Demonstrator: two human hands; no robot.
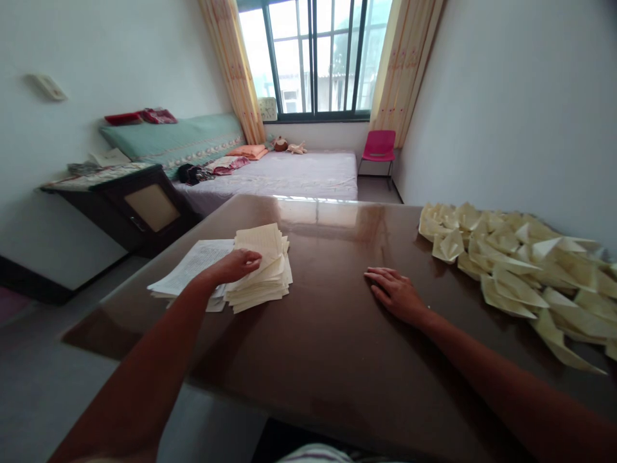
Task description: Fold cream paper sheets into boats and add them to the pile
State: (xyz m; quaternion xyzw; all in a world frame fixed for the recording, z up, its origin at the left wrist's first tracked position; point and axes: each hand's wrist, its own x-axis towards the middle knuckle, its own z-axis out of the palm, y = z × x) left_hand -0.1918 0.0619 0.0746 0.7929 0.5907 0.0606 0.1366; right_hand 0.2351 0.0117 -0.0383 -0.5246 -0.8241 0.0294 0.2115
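Head view: left grip (pixel 240 263) curled atop the paper stack (pixel 265 280), hold unclear; right grip (pixel 398 294) lay flat, empty, on the desk (pixel 328 341). We judged peeling one sheet best.

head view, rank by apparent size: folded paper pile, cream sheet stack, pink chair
1. heap of cream folded paper shapes
2. stack of cream paper sheets
3. pink plastic chair; far off, so real size unsure

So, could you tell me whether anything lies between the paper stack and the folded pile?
Only the right hand, lying flat on the table between the stack and the folded pile. The left hand rests on the stack.
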